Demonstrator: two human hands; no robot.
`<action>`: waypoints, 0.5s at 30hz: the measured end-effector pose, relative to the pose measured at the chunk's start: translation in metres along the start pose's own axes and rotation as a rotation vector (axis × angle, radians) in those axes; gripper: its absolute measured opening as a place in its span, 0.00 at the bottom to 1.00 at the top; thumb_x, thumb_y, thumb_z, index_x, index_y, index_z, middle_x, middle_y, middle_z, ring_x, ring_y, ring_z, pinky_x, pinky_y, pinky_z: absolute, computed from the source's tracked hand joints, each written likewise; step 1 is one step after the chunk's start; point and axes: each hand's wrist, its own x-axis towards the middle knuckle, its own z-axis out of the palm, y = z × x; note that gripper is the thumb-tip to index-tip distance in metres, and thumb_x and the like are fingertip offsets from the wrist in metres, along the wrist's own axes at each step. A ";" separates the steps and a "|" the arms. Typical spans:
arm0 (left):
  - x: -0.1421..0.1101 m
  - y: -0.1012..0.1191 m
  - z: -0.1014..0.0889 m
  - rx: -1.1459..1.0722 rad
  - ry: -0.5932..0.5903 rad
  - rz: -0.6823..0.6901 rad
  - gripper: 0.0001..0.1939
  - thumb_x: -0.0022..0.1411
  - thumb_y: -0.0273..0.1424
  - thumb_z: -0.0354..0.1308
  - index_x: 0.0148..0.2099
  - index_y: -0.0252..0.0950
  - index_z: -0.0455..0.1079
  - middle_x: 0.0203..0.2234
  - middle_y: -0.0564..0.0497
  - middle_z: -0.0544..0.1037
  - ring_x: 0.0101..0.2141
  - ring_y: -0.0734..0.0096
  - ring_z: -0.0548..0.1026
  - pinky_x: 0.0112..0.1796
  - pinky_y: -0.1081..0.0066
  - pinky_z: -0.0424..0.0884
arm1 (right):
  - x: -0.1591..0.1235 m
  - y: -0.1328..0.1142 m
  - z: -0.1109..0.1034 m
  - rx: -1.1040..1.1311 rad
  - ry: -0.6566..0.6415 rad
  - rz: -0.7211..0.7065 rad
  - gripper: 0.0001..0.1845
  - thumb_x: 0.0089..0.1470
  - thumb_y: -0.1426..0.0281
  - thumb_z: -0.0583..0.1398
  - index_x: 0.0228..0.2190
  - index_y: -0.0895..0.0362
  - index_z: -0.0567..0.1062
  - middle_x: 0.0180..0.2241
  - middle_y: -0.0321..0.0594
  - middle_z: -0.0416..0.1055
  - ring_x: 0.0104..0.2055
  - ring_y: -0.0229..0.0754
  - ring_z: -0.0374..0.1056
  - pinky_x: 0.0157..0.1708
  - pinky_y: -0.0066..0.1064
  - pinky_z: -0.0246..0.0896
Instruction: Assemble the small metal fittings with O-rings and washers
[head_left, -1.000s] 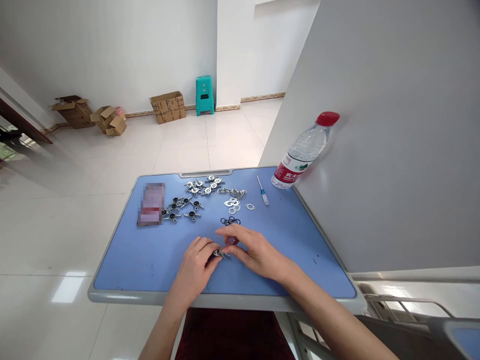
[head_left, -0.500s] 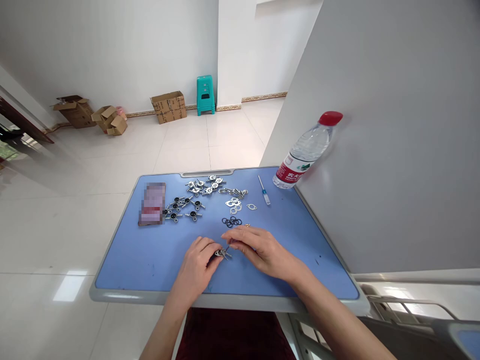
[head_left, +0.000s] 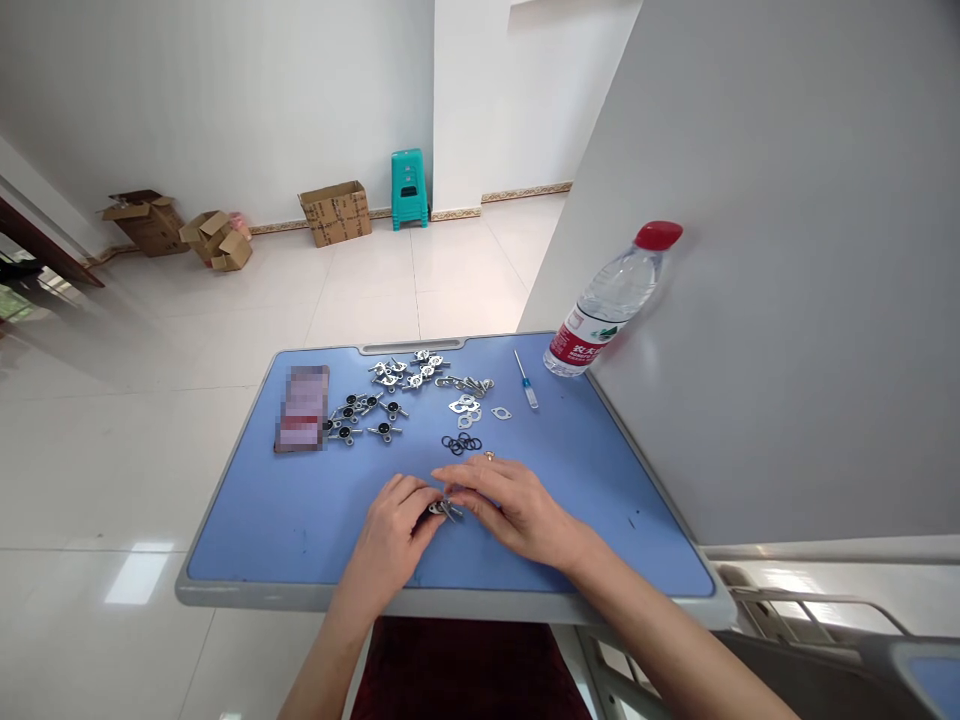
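Near the front of the blue tabletop, my left hand (head_left: 388, 528) pinches a small metal valve fitting (head_left: 447, 510) with thin prongs sticking out to the right. My right hand (head_left: 516, 508) is curled over that fitting, its thumb and fingertips closed together above it. The screwdriver in my right hand is almost wholly hidden by the fingers now; its purplish handle showed earlier. Just beyond the right fingers lie several black O-rings (head_left: 461, 444) and a tiny brass-coloured piece (head_left: 490, 455). Flat oval metal gaskets (head_left: 466, 408) rest farther back.
Fittings with black centres (head_left: 385, 429) and silver-topped fittings (head_left: 417, 381) form groups behind my left hand, beside small metal levers (head_left: 472, 385). A phone (head_left: 303, 410) lies left. A blue-handled screwdriver (head_left: 527, 386) and a water bottle (head_left: 600, 315) are back right, by a grey partition (head_left: 787, 300).
My right hand has shifted slightly and tilted over the fitting, covering the purplish handle seen earlier. The brass-coloured piece has come into view. My left hand keeps its hold in place.
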 end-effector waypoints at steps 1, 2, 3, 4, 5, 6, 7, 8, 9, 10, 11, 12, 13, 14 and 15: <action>0.000 0.000 0.000 0.002 -0.001 0.000 0.06 0.67 0.27 0.54 0.44 0.38 0.71 0.39 0.49 0.75 0.38 0.65 0.70 0.41 0.62 0.71 | 0.000 0.001 0.002 -0.015 0.016 0.000 0.14 0.67 0.70 0.50 0.51 0.53 0.68 0.34 0.40 0.76 0.33 0.39 0.70 0.34 0.31 0.67; 0.000 0.001 0.000 0.001 -0.002 -0.001 0.06 0.67 0.27 0.54 0.44 0.38 0.71 0.39 0.49 0.75 0.38 0.65 0.70 0.41 0.62 0.71 | -0.001 0.001 0.003 -0.025 0.021 0.000 0.14 0.67 0.70 0.50 0.51 0.53 0.68 0.34 0.41 0.76 0.33 0.40 0.70 0.34 0.31 0.67; 0.000 0.002 0.000 -0.002 -0.001 -0.002 0.06 0.67 0.27 0.54 0.44 0.38 0.71 0.39 0.49 0.75 0.38 0.65 0.70 0.41 0.62 0.71 | -0.001 0.001 0.004 -0.024 0.018 -0.003 0.14 0.67 0.70 0.50 0.51 0.54 0.68 0.36 0.42 0.76 0.34 0.40 0.71 0.34 0.31 0.67; 0.000 0.002 0.000 -0.006 0.003 -0.002 0.06 0.67 0.26 0.54 0.44 0.38 0.71 0.39 0.49 0.75 0.38 0.65 0.70 0.41 0.63 0.71 | -0.001 0.001 0.004 -0.012 0.007 -0.005 0.14 0.66 0.71 0.50 0.51 0.54 0.67 0.38 0.43 0.76 0.37 0.41 0.71 0.36 0.31 0.67; 0.001 0.003 0.000 -0.009 0.007 -0.001 0.06 0.66 0.26 0.54 0.44 0.38 0.71 0.39 0.50 0.75 0.38 0.65 0.71 0.41 0.63 0.71 | -0.001 0.001 0.003 0.009 0.000 -0.008 0.15 0.66 0.72 0.50 0.52 0.54 0.67 0.40 0.44 0.75 0.39 0.41 0.71 0.37 0.31 0.67; 0.001 0.003 0.000 -0.010 0.009 0.000 0.07 0.66 0.25 0.55 0.44 0.38 0.71 0.39 0.50 0.76 0.38 0.65 0.71 0.41 0.63 0.71 | -0.001 0.001 0.002 0.034 -0.002 -0.010 0.15 0.66 0.72 0.49 0.53 0.54 0.66 0.41 0.43 0.75 0.40 0.40 0.71 0.38 0.31 0.67; 0.001 0.004 -0.001 -0.009 0.011 0.003 0.07 0.66 0.25 0.55 0.45 0.38 0.71 0.38 0.50 0.76 0.38 0.65 0.71 0.41 0.64 0.71 | -0.001 0.001 0.002 0.057 0.004 -0.013 0.16 0.66 0.73 0.49 0.53 0.53 0.66 0.40 0.42 0.75 0.39 0.40 0.71 0.39 0.31 0.67; 0.001 0.004 -0.001 -0.006 0.012 0.005 0.08 0.66 0.25 0.55 0.45 0.38 0.71 0.38 0.50 0.76 0.38 0.65 0.71 0.41 0.64 0.71 | 0.000 0.000 0.001 0.070 0.014 -0.017 0.16 0.67 0.73 0.49 0.53 0.53 0.66 0.39 0.41 0.76 0.38 0.39 0.71 0.38 0.31 0.66; 0.001 0.004 -0.001 -0.003 0.013 0.006 0.08 0.65 0.25 0.55 0.45 0.38 0.71 0.38 0.50 0.76 0.38 0.65 0.71 0.41 0.64 0.71 | 0.000 0.000 0.001 0.068 0.030 -0.017 0.15 0.67 0.72 0.49 0.52 0.53 0.66 0.36 0.40 0.76 0.36 0.39 0.71 0.37 0.30 0.66; 0.001 0.004 -0.002 0.000 0.012 0.004 0.08 0.65 0.25 0.55 0.45 0.38 0.71 0.38 0.50 0.76 0.38 0.65 0.71 0.41 0.64 0.71 | -0.001 0.000 0.001 0.049 0.045 -0.008 0.13 0.67 0.71 0.50 0.50 0.52 0.68 0.34 0.38 0.76 0.33 0.38 0.70 0.35 0.30 0.65; 0.001 0.004 -0.002 0.000 0.011 0.002 0.07 0.65 0.25 0.55 0.45 0.38 0.71 0.38 0.50 0.76 0.38 0.65 0.71 0.41 0.64 0.71 | -0.001 0.001 0.001 0.018 0.057 0.007 0.11 0.66 0.70 0.51 0.47 0.53 0.69 0.32 0.38 0.75 0.31 0.38 0.69 0.33 0.30 0.65; 0.001 0.004 -0.002 0.000 0.008 0.001 0.07 0.66 0.25 0.55 0.45 0.38 0.71 0.38 0.50 0.76 0.38 0.65 0.71 0.41 0.64 0.71 | -0.001 0.002 0.002 -0.023 0.064 0.025 0.09 0.66 0.69 0.52 0.44 0.53 0.70 0.30 0.38 0.74 0.29 0.38 0.68 0.32 0.29 0.64; 0.001 0.004 -0.002 -0.001 0.004 -0.001 0.07 0.66 0.26 0.55 0.44 0.38 0.71 0.37 0.50 0.76 0.38 0.65 0.71 0.41 0.64 0.71 | -0.002 0.003 0.003 -0.071 0.070 0.038 0.08 0.66 0.68 0.52 0.41 0.54 0.71 0.28 0.37 0.73 0.27 0.38 0.67 0.30 0.29 0.63; 0.001 0.004 -0.002 -0.002 0.000 -0.003 0.06 0.66 0.26 0.55 0.44 0.38 0.71 0.37 0.50 0.76 0.38 0.65 0.71 0.41 0.63 0.71 | -0.003 0.004 0.004 -0.121 0.078 0.035 0.08 0.66 0.67 0.53 0.40 0.54 0.71 0.26 0.37 0.71 0.25 0.37 0.65 0.27 0.29 0.61; 0.001 0.004 -0.002 -0.004 -0.003 -0.006 0.06 0.66 0.26 0.55 0.44 0.38 0.71 0.38 0.50 0.75 0.38 0.65 0.71 0.42 0.63 0.71 | -0.004 0.004 0.005 -0.167 0.086 0.015 0.08 0.65 0.67 0.53 0.40 0.54 0.71 0.25 0.36 0.70 0.24 0.37 0.64 0.25 0.28 0.60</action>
